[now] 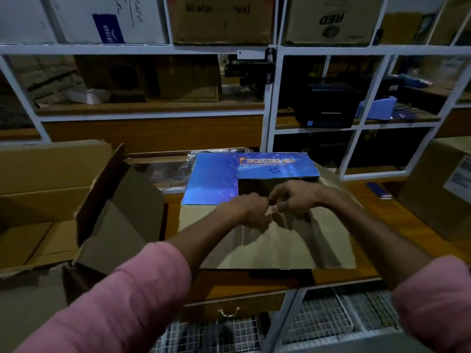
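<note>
A brown cardboard box (275,245) lies on the wooden desk in front of me, its flaps closed flat. My left hand (251,210) and my right hand (295,196) meet over its far edge, fingers curled and pinching something small between them; blur hides what it is. Just behind the hands stands a blue "Wonder 555" tape carton (216,179) with an open dark cavity.
A large open cardboard box (84,205) stands at the left with a raised flap. Another carton (441,189) sits at the right, a small blue object (378,191) beside it. White-framed shelves behind hold boxes and a black printer (328,103). A drawer handle (229,312) is below.
</note>
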{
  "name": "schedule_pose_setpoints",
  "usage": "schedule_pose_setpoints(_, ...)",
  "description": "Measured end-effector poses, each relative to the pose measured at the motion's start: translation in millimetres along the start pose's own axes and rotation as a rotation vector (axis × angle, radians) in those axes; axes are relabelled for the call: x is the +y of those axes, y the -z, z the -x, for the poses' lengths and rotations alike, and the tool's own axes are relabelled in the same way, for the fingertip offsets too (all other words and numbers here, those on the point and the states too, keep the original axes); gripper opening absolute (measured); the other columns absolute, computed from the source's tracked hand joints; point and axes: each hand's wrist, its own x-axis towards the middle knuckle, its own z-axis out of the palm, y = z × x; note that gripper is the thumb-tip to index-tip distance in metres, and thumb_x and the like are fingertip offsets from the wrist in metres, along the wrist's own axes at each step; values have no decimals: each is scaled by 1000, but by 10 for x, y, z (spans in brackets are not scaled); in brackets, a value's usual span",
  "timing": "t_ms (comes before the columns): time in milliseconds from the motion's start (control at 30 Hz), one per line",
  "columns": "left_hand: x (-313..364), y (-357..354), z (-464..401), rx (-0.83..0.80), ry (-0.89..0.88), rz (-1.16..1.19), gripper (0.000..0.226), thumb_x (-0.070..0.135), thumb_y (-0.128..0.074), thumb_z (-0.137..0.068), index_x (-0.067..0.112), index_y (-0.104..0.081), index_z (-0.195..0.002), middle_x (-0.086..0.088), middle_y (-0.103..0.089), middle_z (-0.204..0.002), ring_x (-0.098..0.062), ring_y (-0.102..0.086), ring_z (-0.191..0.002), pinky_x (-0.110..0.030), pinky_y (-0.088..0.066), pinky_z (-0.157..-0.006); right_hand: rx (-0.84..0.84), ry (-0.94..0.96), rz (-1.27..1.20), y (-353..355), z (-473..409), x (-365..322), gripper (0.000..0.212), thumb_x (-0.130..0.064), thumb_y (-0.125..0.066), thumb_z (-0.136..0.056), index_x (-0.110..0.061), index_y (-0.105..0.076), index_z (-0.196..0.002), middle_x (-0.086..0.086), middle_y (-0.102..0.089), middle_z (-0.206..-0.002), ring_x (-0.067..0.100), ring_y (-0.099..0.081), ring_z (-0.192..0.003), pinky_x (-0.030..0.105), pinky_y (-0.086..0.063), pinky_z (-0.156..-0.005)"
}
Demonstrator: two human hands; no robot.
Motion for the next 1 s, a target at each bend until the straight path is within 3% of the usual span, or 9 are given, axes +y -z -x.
schedule_pose_setpoints(100,-58,-286,-46,144,14,-31,37,32,-59,-96,11,-51,-126,-14,-59,-126,-34,-57,-115,-43,-44,-88,31,-22,0,-273,-62,15,52,-33,-70,-91,-20,-53,-138,-2,-58,-135,18,-56,-122,29,-45,-97)
schedule_pose_setpoints(200,-91,-416,-69,255,-8,-78,36,20,-59,-94,12,-48,-127,-14,-60,-122,-36,-59,-112,-42,-43,-83,94,-84,117,-494,-144,63,32,-43,-70,-88,-26,-60,-113,-3,-65,-111,21,-61,-106,41,-51,-89)
schedule_pose_setpoints(300,-61,-440,-70,329,28,-126,30,11,-53,-95,11,-51,-125,-14,-62,-121,-38,-61,-111,-41,-43,-77,243,-63,207,-641,-152,79,14,-35,-65,-90,-30,-60,-103,-5,-63,-100,22,-61,-100,39,-46,-78)
schedule_pose_setpoints(367,23,-378,-60,307,73,-102,27,14,-51,-99,11,-53,-125,-15,-59,-125,-38,-58,-115,-44,-46,-84,282,-38,231,-698,-128,81,19,-28,-62,-92,-31,-60,-110,-3,-63,-105,23,-61,-103,39,-45,-79)
schedule_pose_setpoints(467,183,-208,-112,184,87,57,30,23,-58,-97,8,-54,-124,-18,-55,-128,-39,-55,-117,-48,-45,-90,305,-41,283,-745,-137,129,9,-29,-62,-91,-29,-55,-97,2,-66,-107,27,-62,-101,39,-46,-78)
schedule_pose_setpoints(633,150,-217,-410,110,87,352,19,28,-55,-96,10,-51,-99,-20,-62,-117,-32,-57,-94,-39,-43,-77,304,-42,268,-768,-187,234,20,-33,-61,-89,-24,-60,-107,1,-66,-109,27,-62,-104,42,-48,-83)
schedule_pose_setpoints(700,66,-290,-443,130,170,308,28,36,-49,-98,10,-52,-107,-18,-58,-123,-33,-54,-111,-49,-44,-94,310,-21,266,-779,-210,249,16,-31,-61,-87,-27,-60,-102,-1,-66,-105,26,-62,-101,42,-47,-82)
schedule_pose_setpoints(800,-104,-325,-395,255,271,25,48,44,-39,-100,11,-48,-134,-16,-43,-147,-43,-15,-149,-75,-18,-108,329,8,229,-787,-279,287,9,-36,-62,-87,-31,-57,-91,-7,-64,-91,21,-61,-89,45,-48,-80)
schedule_pose_setpoints(1000,-832,-294,-94,385,496,-146,56,49,-46,-96,18,-45,-143,-14,-13,-166,-45,14,-150,-82,11,-103,305,34,176,-699,-372,314,31,-61,-64,-83,-31,-60,-89,-11,-63,-82,12,-59,-82,39,-45,-81)
